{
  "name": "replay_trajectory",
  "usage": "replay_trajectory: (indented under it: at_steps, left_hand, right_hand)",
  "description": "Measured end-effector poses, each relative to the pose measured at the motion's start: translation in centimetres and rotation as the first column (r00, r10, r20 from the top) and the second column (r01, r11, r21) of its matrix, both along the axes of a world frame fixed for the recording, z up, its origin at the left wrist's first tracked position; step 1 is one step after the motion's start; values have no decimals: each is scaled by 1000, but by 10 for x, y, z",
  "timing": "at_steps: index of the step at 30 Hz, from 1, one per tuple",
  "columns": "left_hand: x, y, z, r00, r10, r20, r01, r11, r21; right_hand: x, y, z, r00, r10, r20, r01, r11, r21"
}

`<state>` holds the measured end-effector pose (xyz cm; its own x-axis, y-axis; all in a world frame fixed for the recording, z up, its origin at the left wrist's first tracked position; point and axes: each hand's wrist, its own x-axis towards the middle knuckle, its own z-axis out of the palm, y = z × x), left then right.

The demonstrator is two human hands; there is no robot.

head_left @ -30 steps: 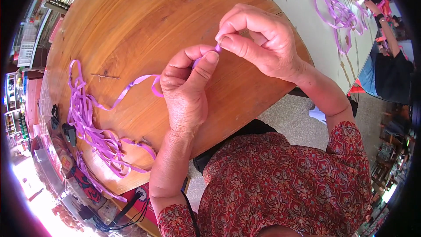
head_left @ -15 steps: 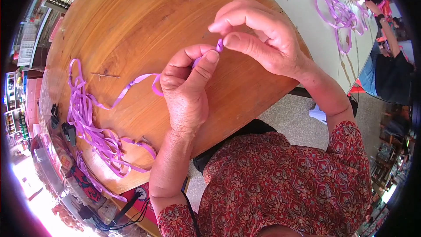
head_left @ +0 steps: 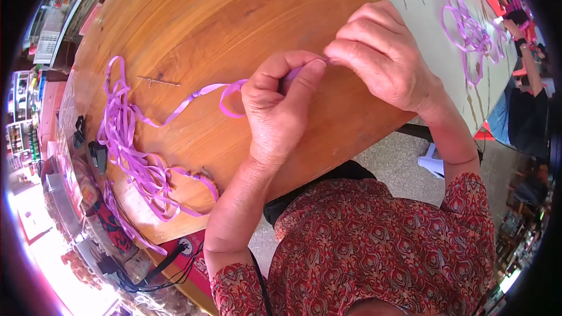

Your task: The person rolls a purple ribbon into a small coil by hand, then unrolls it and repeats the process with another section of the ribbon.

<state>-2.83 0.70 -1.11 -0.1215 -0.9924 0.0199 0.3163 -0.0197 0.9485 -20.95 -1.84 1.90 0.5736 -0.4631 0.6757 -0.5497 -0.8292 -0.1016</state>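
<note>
Over the wooden table, my left hand [head_left: 278, 102] is closed, pinching a purple ribbon [head_left: 232, 88] between thumb and forefinger. From that hand the ribbon loops out leftward and runs down to a tangled heap of the same purple ribbon [head_left: 126, 134] on the table's left side. My right hand [head_left: 383, 52] is just to the right, its thumb and fingers pressed together at the ribbon's end by my left fingertips. Only a tiny dark purple bit shows between the two hands.
A thin twig-like piece [head_left: 158, 81] lies on the wooden table [head_left: 193, 35]. At the right stands a pale, streaked table [head_left: 421, 0] bearing another purple ribbon pile [head_left: 468, 32]. Beyond it is another person's arm [head_left: 530, 61]. Black clips [head_left: 97, 157] and cables [head_left: 155, 281] sit along the left edge.
My right hand's fingers, apart before, have closed in a pinch at the ribbon's end. Both hands sit further right in the picture, and the whole view has shifted somewhat.
</note>
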Motion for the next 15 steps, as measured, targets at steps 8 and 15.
replay_trajectory:
  at_steps: [8,15]
  left_hand:
    - [4,-3,1,981,128,146,-90,966,-243]
    - [26,-23,20,809,402,429,6,724,-690]
  right_hand:
    - [-1,0,5,1000,0,15,0,1000,14]
    - [-14,-10,-4,988,-131,80,124,989,80]
